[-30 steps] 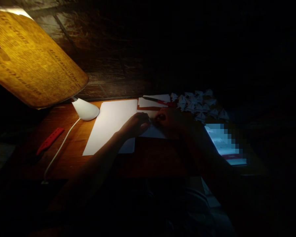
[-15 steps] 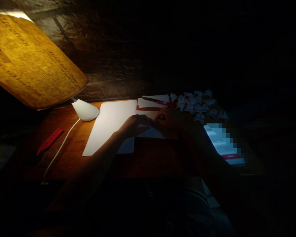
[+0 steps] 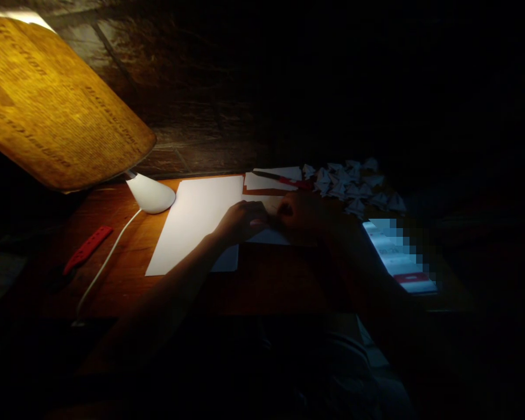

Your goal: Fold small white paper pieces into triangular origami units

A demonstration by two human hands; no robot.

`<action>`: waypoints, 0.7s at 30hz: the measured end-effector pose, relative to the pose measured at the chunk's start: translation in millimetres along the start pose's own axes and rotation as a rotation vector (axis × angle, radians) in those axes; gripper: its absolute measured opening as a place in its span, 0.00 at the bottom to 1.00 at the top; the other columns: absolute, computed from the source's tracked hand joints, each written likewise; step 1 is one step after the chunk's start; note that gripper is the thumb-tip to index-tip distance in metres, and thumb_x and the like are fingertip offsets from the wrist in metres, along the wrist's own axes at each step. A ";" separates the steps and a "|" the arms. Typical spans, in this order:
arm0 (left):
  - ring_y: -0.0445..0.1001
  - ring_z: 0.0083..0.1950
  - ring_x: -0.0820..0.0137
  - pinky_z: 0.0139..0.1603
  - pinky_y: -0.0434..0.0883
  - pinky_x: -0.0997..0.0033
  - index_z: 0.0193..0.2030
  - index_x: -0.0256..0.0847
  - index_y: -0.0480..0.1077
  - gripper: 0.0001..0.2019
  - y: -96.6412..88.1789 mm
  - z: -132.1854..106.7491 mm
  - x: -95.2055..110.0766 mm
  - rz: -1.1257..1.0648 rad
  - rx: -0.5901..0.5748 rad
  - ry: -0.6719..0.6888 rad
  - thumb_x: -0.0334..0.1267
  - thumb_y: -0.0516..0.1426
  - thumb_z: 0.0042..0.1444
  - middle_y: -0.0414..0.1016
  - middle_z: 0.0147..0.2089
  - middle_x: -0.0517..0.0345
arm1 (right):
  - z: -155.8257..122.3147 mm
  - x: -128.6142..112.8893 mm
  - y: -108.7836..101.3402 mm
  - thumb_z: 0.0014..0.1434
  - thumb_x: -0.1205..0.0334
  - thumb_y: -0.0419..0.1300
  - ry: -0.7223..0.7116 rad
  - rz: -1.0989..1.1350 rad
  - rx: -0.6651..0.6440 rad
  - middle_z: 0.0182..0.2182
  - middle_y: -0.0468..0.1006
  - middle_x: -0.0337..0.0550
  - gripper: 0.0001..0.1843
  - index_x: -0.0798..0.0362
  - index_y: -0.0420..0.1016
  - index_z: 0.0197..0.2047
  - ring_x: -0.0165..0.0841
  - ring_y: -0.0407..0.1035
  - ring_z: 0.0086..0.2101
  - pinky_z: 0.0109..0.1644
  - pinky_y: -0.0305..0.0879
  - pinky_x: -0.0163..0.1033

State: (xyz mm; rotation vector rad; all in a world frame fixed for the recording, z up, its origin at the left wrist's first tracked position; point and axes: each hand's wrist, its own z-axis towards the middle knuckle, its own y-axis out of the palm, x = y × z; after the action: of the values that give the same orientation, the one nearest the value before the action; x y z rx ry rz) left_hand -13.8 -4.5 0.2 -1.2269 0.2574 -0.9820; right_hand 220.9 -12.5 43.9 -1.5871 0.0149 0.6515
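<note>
The scene is dark, lit by a lamp at the left. My left hand [image 3: 241, 221] and my right hand [image 3: 298, 212] meet over a small sheet of white paper [image 3: 269, 235] on the wooden table [image 3: 262, 280]. Both hands have their fingers curled and pressed on this paper where they meet. A larger white sheet [image 3: 196, 221] lies just left of my left hand. A pile of several small folded white paper pieces [image 3: 354, 185] sits beyond my right hand.
A white lamp base [image 3: 151, 193] with its cord [image 3: 105, 262] and a yellow printed shade [image 3: 56, 105] stand at the left. A red strip [image 3: 87, 249] lies near the left edge. Red-handled scissors [image 3: 284, 181] rest on paper scraps. A lit screen [image 3: 398, 256] glows at the right.
My hands have shifted slightly on the small paper, the left fingers sliding toward the right hand. Everything else stays in place.
</note>
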 end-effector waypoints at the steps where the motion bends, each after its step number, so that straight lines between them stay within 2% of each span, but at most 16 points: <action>1: 0.82 0.41 0.65 0.45 0.75 0.64 0.39 0.43 0.81 0.06 -0.1 0.0 0.0 0.008 -0.004 -0.002 0.39 0.63 0.66 0.85 0.42 0.56 | 0.2 -0.8 1.0 0.62 0.57 0.68 0.006 -0.004 0.003 0.40 0.89 0.46 0.12 0.53 0.90 0.44 0.37 0.77 0.37 0.37 0.59 0.39; 6: 0.81 0.41 0.64 0.45 0.75 0.63 0.40 0.43 0.80 0.05 -0.4 0.8 -0.9 0.038 -0.034 0.011 0.39 0.62 0.66 0.86 0.43 0.56 | -1.5 -7.9 5.8 0.62 0.53 0.70 0.114 -0.006 0.019 0.38 0.88 0.47 0.12 0.53 0.88 0.41 0.37 0.77 0.34 0.35 0.59 0.39; 9: 0.81 0.41 0.64 0.44 0.74 0.63 0.40 0.43 0.80 0.06 -0.9 1.7 -1.3 0.053 -0.042 0.034 0.38 0.61 0.66 0.86 0.43 0.56 | -2.7 -12.1 7.0 0.63 0.55 0.69 0.174 -0.013 0.007 0.35 0.87 0.47 0.11 0.53 0.88 0.40 0.36 0.76 0.32 0.34 0.58 0.39; 11: 0.81 0.41 0.64 0.44 0.74 0.63 0.41 0.44 0.80 0.06 -1.4 2.1 -1.3 0.064 -0.047 0.044 0.39 0.60 0.67 0.86 0.43 0.57 | -2.9 -13.0 7.1 0.63 0.56 0.69 0.156 -0.024 0.020 0.36 0.87 0.48 0.10 0.54 0.88 0.41 0.37 0.77 0.33 0.35 0.60 0.39; 16: 0.81 0.42 0.65 0.45 0.74 0.63 0.42 0.44 0.81 0.09 -1.7 2.2 -2.0 0.055 -0.060 0.048 0.40 0.59 0.69 0.86 0.45 0.56 | -3.2 -7.9 7.2 0.62 0.59 0.69 0.058 -0.031 0.086 0.49 0.86 0.50 0.09 0.52 0.88 0.43 0.40 0.78 0.43 0.43 0.67 0.40; 21: 0.82 0.43 0.65 0.47 0.75 0.63 0.40 0.44 0.81 0.10 -1.5 2.2 -3.1 0.029 -0.049 0.046 0.41 0.58 0.68 0.86 0.44 0.57 | -2.6 -2.2 7.1 0.62 0.56 0.70 -0.040 0.019 0.063 0.46 0.88 0.47 0.10 0.50 0.90 0.43 0.38 0.79 0.42 0.44 0.67 0.38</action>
State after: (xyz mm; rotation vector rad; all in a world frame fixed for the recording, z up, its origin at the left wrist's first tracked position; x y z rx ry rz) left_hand -14.9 -0.7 1.3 -1.2429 0.3368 -0.9846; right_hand 217.4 -16.7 38.3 -1.5146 0.0208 0.6908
